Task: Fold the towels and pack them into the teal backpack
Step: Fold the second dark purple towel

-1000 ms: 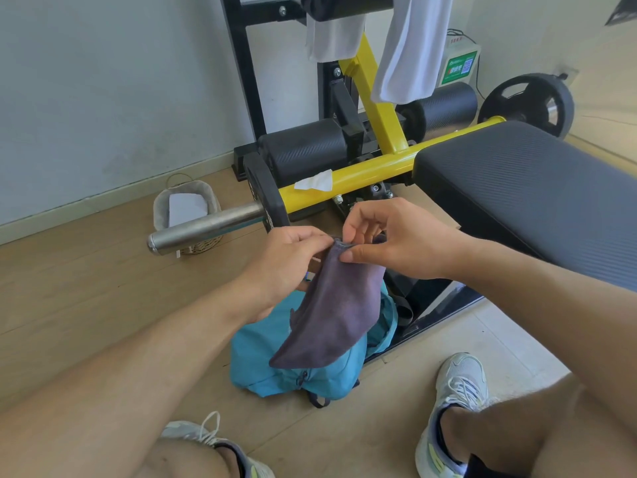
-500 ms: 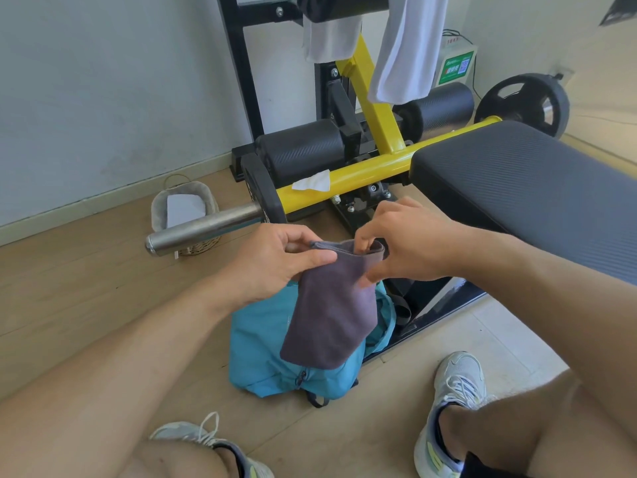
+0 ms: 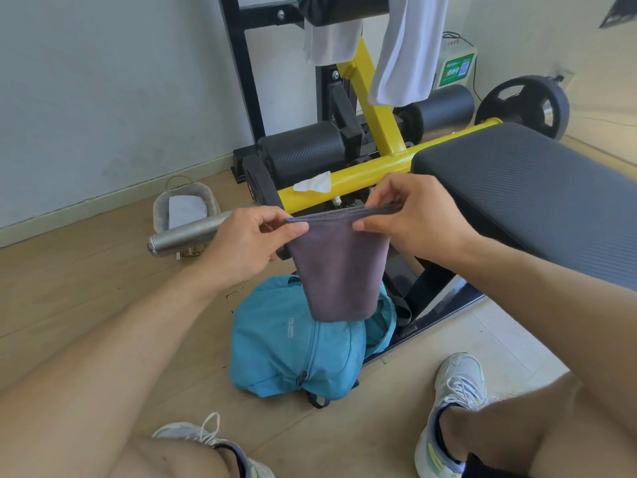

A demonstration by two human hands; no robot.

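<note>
Grey towel (image 3: pixel 339 270) hides teal backpack (image 3: pixel 293 350) opening; both hands pinching.

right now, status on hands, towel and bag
Both hands, left and right, pinch the grey towel by its top edge. Towel hangs folded above the teal backpack. Nothing between them.

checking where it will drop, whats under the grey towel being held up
The teal backpack lies on the floor directly below the grey towel, which the left hand and right hand pinch by its top edge. The towel covers the backpack's upper part, so any opening there is hidden.
</note>
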